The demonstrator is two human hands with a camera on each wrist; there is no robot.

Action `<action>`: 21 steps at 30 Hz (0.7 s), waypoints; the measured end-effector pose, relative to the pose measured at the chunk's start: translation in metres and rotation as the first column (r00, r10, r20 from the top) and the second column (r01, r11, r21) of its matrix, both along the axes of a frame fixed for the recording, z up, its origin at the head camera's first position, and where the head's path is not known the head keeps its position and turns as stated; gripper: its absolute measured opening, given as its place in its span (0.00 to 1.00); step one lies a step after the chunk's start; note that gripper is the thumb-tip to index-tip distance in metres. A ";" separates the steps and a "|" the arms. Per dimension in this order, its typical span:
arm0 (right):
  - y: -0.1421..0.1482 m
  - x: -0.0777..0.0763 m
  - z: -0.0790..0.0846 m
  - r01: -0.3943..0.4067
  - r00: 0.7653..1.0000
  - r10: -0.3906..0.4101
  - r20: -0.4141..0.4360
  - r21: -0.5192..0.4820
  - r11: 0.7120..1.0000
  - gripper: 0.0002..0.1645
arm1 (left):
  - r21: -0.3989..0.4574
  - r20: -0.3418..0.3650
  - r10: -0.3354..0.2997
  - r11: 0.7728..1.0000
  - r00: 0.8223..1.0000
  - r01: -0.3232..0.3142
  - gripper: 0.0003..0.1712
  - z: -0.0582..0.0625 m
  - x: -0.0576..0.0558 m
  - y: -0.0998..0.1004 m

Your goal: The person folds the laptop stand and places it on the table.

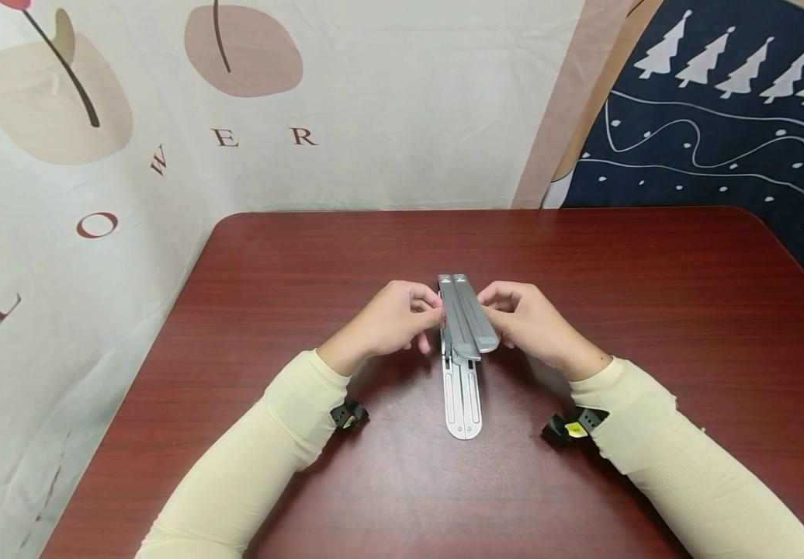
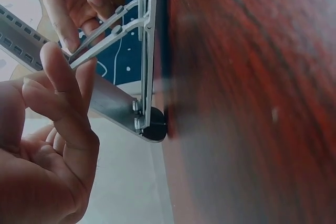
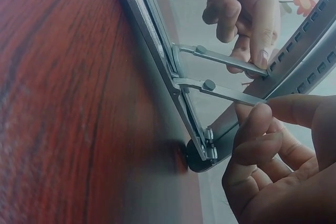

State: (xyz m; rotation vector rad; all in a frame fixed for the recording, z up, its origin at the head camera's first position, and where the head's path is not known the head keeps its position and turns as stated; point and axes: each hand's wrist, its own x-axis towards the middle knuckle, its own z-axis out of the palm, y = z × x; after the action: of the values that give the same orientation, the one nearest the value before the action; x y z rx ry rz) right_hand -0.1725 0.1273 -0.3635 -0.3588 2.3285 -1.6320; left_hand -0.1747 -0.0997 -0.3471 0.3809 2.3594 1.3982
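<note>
A folding metal laptop stand (image 1: 459, 318) stands on the table, its silver base bars (image 1: 462, 400) lying flat and close together. Its grey upper arms tilt up from the hinge at the far end. Thin support struts (image 3: 233, 94) run from the base to the slotted undersides of the arms, as the right wrist view shows. My left hand (image 1: 402, 314) pinches the left strut near its upper end with thumb and fingers. On the other side my right hand (image 1: 531, 322) pinches the right strut (image 3: 226, 62) end likewise, close under the slots (image 3: 315, 77).
The dark red wooden table (image 1: 304, 256) has rounded far corners. Behind it hangs a pale printed cloth (image 1: 402, 116), with a dark blue tree-patterned cloth (image 1: 709, 140) at the right. Black wrist cameras (image 1: 349, 414) sit on both pale sleeves (image 1: 255, 458).
</note>
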 end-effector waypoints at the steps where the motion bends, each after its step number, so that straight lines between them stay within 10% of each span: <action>1: 0.000 0.000 0.000 0.000 1.000 0.000 0.000 0.001 1.000 0.08 | -0.001 0.002 0.000 1.000 1.000 0.000 0.06 0.000 0.000 0.000; 21: 0.000 0.000 -0.001 0.001 1.000 -0.001 -0.005 0.002 1.000 0.08 | 0.005 0.019 0.034 0.999 0.999 -0.034 0.07 0.000 0.004 0.002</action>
State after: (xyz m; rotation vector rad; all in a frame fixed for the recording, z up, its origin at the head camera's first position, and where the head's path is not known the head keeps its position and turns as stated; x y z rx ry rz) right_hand -0.1722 0.1275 -0.3642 -0.3618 2.3347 -1.6310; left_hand -0.1702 -0.0972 -0.3466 0.3292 2.3580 1.4176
